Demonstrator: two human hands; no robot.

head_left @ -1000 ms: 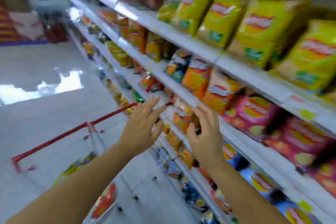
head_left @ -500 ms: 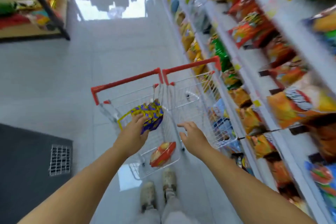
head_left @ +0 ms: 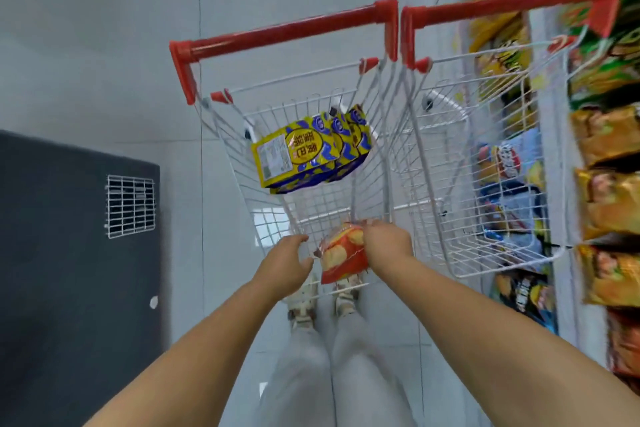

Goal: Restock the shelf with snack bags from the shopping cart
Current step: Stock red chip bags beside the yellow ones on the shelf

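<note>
Reaching down into the shopping cart (head_left: 284, 28), the right grip (head_left: 386, 241) pinches the top of a red snack bag (head_left: 341, 258) at the near end of the basket. The left grip (head_left: 287, 262) hovers just beside the bag, fingers loosely curled, holding nothing. Yellow-and-blue snack packs (head_left: 304, 152) lean at the cart's far end. A second cart (head_left: 512, 0) stands alongside, against the stocked shelf (head_left: 564, 295).

Yellow-blue pack (head_left: 304, 152) no longer at the left hand (head_left: 285, 262), right hand (head_left: 386, 241) now down on the red bag (head_left: 341, 258).
</note>
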